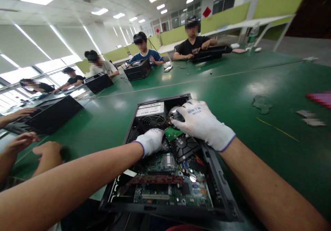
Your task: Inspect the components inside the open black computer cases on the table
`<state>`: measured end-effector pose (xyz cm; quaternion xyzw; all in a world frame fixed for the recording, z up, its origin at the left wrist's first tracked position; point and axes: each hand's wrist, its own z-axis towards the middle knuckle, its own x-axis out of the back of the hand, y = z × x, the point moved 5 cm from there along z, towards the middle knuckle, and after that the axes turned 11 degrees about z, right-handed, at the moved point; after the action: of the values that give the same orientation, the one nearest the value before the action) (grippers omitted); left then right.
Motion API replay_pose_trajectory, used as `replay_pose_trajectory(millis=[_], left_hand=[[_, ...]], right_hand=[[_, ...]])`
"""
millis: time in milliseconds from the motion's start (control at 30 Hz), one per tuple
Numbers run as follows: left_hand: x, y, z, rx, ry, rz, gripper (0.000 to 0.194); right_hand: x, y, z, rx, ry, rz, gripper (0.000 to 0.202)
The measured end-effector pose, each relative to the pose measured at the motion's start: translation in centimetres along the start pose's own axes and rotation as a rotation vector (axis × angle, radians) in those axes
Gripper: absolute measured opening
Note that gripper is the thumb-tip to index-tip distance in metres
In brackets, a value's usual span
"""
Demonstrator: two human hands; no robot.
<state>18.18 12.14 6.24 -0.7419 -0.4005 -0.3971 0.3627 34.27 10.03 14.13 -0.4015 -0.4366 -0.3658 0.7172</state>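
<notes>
An open black computer case (222,186) lies in front of me, its inside facing up. My right hand (200,122), in a white work glove, reaches over the far right edge, thumb and fingers curled around a shiny rounded metal part (173,113). Just below it shows a green circuit board (172,133). My left hand (152,141), gloved too, reaches into the case near the power supply (151,115); its fingertips are hidden. Between the hands and the motherboard (165,186) is a black ribbed plastic part (184,147). A dark red card (157,180) crosses the board.
The case rests on a green table (108,127). A co-worker's hands (49,150) are at the left, near another black case (55,113). Several people work across the table. To the right lie a yellow strip (278,129), a crumpled clear bag (261,104) and a pink item (320,99).
</notes>
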Motion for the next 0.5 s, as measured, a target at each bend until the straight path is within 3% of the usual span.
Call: replay_pose_trajectory(millis=[400, 500], left_hand=[[-0.27, -0.20, 0.61, -0.033, -0.032, 0.059, 0.052], [0.04, -0.07, 0.23, -0.049, -0.033, 0.076, 0.063]], right_hand=[[0.14, -0.01, 0.03, -0.002, 0.012, 0.009, 0.050], [0.23, -0.05, -0.01, -0.001, 0.018, 0.015, 0.048]])
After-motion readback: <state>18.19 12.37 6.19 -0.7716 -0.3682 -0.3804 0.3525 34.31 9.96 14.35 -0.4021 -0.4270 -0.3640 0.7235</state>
